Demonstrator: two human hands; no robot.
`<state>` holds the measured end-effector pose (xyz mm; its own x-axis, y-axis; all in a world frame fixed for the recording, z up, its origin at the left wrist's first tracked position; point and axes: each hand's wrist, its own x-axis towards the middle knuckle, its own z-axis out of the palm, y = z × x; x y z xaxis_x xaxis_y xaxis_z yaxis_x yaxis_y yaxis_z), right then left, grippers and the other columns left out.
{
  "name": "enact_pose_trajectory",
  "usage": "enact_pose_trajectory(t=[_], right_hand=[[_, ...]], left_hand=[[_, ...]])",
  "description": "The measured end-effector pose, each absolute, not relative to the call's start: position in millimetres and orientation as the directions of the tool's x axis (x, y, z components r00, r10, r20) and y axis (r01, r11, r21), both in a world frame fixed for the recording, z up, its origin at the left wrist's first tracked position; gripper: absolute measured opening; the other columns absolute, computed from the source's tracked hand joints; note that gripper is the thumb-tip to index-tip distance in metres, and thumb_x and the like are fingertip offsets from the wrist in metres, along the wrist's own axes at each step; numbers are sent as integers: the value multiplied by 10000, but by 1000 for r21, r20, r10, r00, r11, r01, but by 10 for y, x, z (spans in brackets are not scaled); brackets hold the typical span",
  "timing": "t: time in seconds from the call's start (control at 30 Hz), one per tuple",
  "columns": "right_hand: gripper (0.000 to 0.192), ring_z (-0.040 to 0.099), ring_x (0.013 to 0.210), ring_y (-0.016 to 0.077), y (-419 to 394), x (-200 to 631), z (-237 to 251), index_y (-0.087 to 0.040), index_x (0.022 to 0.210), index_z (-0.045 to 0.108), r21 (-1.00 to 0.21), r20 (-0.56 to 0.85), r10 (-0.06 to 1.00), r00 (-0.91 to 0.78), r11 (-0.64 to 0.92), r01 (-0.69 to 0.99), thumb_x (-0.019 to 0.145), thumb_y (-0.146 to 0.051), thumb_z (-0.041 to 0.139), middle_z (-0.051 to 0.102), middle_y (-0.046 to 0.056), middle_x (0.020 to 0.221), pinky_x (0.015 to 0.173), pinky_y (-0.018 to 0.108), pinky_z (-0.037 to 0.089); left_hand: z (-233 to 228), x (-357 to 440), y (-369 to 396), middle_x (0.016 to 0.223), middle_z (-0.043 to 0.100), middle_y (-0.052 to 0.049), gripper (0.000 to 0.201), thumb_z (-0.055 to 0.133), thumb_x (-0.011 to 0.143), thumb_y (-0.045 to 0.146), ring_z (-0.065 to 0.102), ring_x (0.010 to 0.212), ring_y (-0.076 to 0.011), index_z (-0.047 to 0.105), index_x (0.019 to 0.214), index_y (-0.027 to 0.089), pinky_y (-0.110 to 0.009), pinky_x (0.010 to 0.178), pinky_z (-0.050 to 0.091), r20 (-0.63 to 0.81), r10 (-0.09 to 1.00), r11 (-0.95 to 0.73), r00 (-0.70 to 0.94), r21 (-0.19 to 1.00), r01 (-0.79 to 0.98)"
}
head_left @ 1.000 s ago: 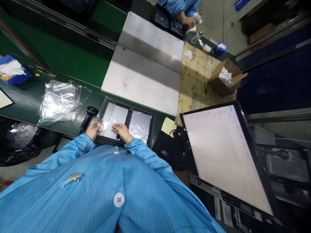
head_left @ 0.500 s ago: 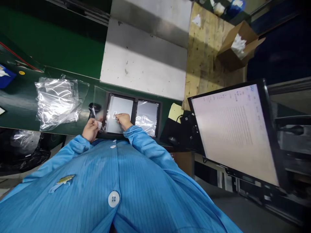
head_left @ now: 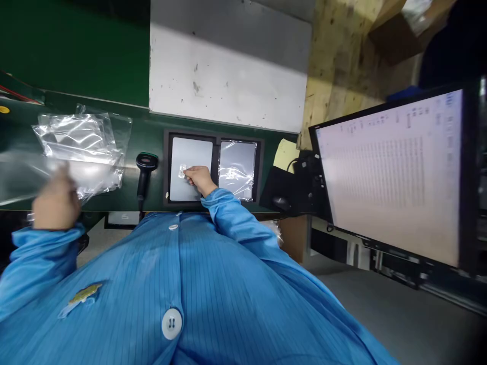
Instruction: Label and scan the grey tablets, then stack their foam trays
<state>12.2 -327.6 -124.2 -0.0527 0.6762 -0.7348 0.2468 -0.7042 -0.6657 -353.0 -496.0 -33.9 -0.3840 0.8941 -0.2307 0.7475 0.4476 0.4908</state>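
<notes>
My left hand [head_left: 57, 200], smeared by motion, is off to the left near the bench's front edge. A clear plastic film [head_left: 23, 175] trails from it, also blurred. My right hand [head_left: 200, 178] is closed in a pinch at the edge of a small white label [head_left: 182, 171] with dark print. This label lies against a pale grey flat panel [head_left: 190, 149] in the left bay of a black two-bay tray [head_left: 216, 137]. In the right bay sits a similar panel under shiny clear film [head_left: 238, 172]. A black handheld scanner [head_left: 146, 165] lies left of the tray.
Crumpled clear plastic bags [head_left: 81, 144] are piled on the green bench at left. Right of the tray are a mouse [head_left: 281, 203], a yellow paper [head_left: 286, 153] and a large tilted monitor [head_left: 388, 177]. A white board [head_left: 228, 76] lies beyond the tray.
My left hand has swung left, away from the tray, carrying the clear film off the left panel. My right hand stays at the label. The view has shifted and the scanner is uncovered.
</notes>
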Motion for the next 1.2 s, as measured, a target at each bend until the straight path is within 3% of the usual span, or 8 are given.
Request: enact_pose_trajectory(t=[0.1,0.17,0.27,0.4,0.5,0.6,0.9,1.2], right_hand=[[179,416,390,61,-3274,132,-1257,-139,631,622,-661,-738,673,-54,-704,259,758,-170,745,548,-36,491,392,186,317],[183,419,394,58,-3277,132,-1281,-140,632,622,-665,-736,674,-65,-702,256,744,-188,758,551,-37,493,391,179,312],[196,415,396,52,-3296,135,-1311,-147,619,615,-667,-737,672,-67,-709,228,719,-213,770,548,-41,487,390,170,299],[205,415,400,58,-3374,257,-1217,-157,589,611,-684,-719,692,-64,-687,245,711,-254,744,544,-39,477,398,175,286],[202,443,420,74,-3467,481,-1006,-167,554,609,-679,-691,723,-23,-638,362,694,-259,722,529,-46,455,429,180,309],[187,450,422,83,-3527,749,-803,-174,517,602,-648,-676,730,95,-651,395,663,-229,706,515,-47,431,445,186,311],[312,356,341,82,-3670,1228,-581,-211,432,475,-724,-577,794,192,-606,329,644,-297,687,461,-35,388,391,210,246],[312,340,356,94,-3502,1095,-735,-234,473,420,-737,-559,826,74,-535,414,659,-354,639,421,-41,419,387,213,270]], left_hand=[[-656,-3276,-4862,1636,343,-197,563,527,901,336,262,1521,-471,567,1417,113,-742,1176,285,-446,854,446,-269,362,819],[-812,-3156,-4877,1693,206,-174,639,546,922,371,123,1557,-479,478,1517,147,-817,1119,249,-536,800,469,-271,275,839],[-891,-3064,-4944,1715,91,-181,684,539,955,421,64,1560,-493,396,1576,173,-851,1092,200,-486,798,513,-358,235,825],[-865,-2798,-4797,1616,324,-270,621,505,967,393,276,1523,-427,465,1485,54,-646,1220,262,-158,936,353,-315,452,819],[-904,-2263,-4436,1394,594,-208,512,486,970,372,535,1348,-319,556,1406,111,-464,1180,399,-138,988,30,69,612,791],[-1025,-1596,-3952,1336,645,-168,479,488,964,331,594,1277,-261,575,1407,171,-401,1128,441,-195,843,-249,501,684,686],[-1589,-1064,-3299,1380,633,-161,479,540,955,390,491,1407,-274,611,1399,228,-526,1233,253,57,483,-798,874,438,413],[-1526,-690,-3183,875,669,-81,285,594,939,430,605,865,-224,671,843,173,-459,1029,429,349,372,-923,860,239,303]])
